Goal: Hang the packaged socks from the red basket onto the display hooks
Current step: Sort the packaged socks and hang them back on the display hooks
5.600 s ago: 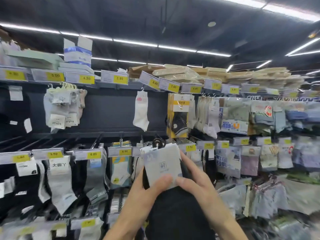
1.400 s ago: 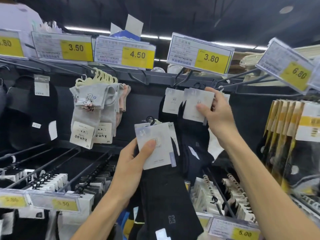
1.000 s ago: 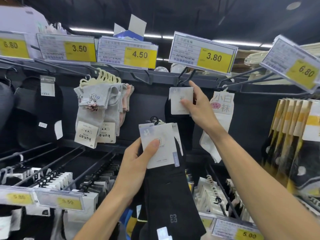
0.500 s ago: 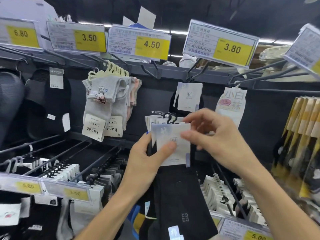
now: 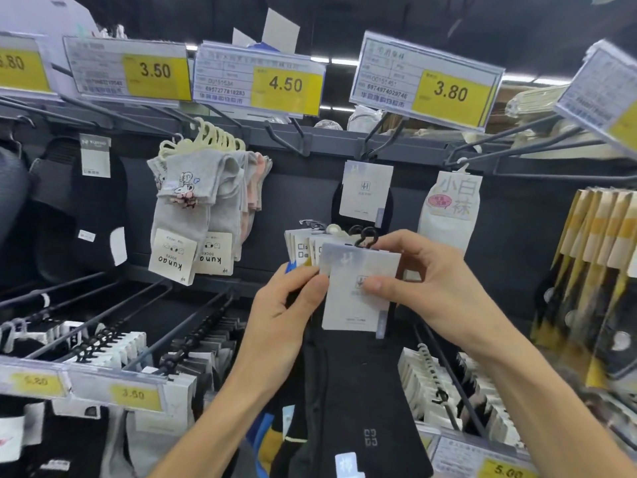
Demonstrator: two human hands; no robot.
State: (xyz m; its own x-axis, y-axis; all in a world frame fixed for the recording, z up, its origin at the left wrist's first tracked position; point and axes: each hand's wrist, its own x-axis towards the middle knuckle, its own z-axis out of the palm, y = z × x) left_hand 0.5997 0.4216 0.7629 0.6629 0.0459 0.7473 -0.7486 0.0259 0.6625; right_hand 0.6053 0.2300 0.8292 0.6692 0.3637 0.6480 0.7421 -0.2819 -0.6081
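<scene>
My left hand (image 5: 282,315) grips a bundle of packaged socks (image 5: 306,250) with white card labels and black plastic hangers. My right hand (image 5: 424,284) pinches the front pack of black socks (image 5: 355,298) by its white card, thumb on the face. Its black sock hangs down between my forearms. One matching black pack (image 5: 366,191) hangs on the display hook (image 5: 374,139) under the 3.80 price tag (image 5: 425,81). The red basket is not in view.
Grey cartoon socks (image 5: 193,201) hang on the hook to the left under the 4.50 tag. A white sock pack (image 5: 450,208) hangs right of the black one. Yellow-carded packs (image 5: 599,257) fill the right. Lower hooks (image 5: 144,319) jut toward me, full of socks.
My right hand hung one black pack on the 3.80 hook, let it go, came down to the bundle and now pinches the front pack. The left hand kept holding the bundle.
</scene>
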